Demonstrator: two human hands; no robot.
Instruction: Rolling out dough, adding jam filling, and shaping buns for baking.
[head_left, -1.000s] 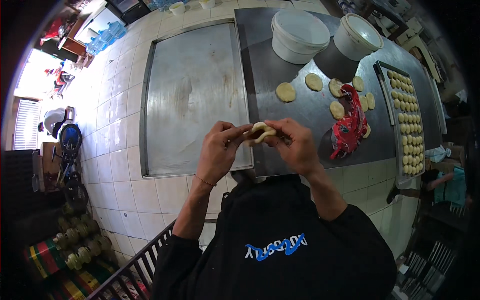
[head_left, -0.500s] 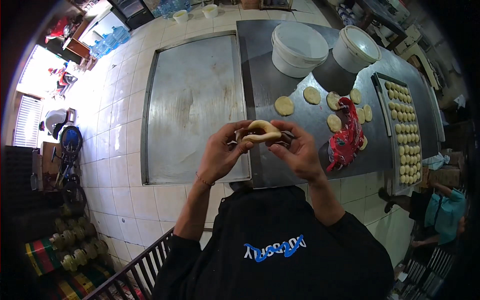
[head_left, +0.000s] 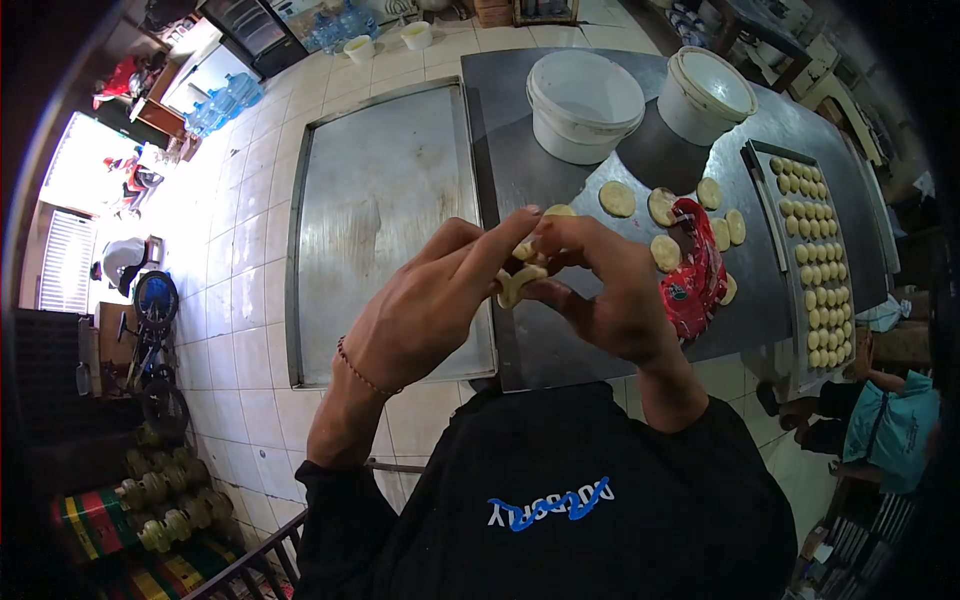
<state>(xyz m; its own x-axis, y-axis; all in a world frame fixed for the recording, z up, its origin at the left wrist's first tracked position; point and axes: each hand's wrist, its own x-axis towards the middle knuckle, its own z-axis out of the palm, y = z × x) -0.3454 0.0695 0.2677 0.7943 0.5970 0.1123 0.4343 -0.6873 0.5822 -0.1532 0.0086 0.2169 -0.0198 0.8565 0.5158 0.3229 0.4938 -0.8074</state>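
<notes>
Left hand (head_left: 425, 285) and right hand (head_left: 615, 285) both pinching one dough piece (head_left: 513, 291), held up between fingertips above near left part of table (head_left: 570, 350); dough partly hidden by fingers. Red bag (head_left: 692, 295) on table, just right of right hand. Flat dough rounds (head_left: 617, 199) beyond hands and around bag. Two white buckets (head_left: 575, 130) at far side. Tray (head_left: 768, 210) with rows of small dough balls (head_left: 822, 300) at right. Large metal sheet (head_left: 390, 230) at left.
</notes>
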